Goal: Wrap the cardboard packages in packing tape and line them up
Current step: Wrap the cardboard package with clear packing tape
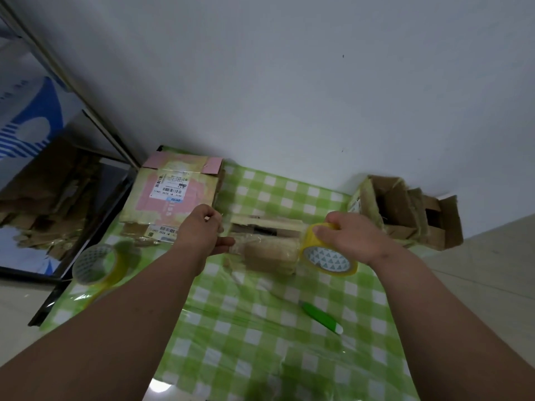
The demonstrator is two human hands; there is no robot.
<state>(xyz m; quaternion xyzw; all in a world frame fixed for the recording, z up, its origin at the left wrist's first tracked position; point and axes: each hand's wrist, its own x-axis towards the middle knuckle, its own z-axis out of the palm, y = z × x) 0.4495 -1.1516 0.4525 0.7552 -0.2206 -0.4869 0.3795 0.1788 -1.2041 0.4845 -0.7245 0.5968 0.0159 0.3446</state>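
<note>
Right hand (pixel 351 237) gripped tape roll (pixel 328 257), fingers curled over rim. Left hand (pixel 202 231) pinched loose tape end. Small cardboard package (pixel 269 250) lay between them on desk (pixel 260 328). Risk: slack strip folding, sticking to itself.

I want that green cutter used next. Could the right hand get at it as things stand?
Probably not at once: the right hand grips a tape roll. The green cutter lies uncovered on the tablecloth just below it, so its path looks free.

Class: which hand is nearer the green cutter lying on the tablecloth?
Right. The right hand grips tape above the green cutter; the left hand is farther left.
</note>
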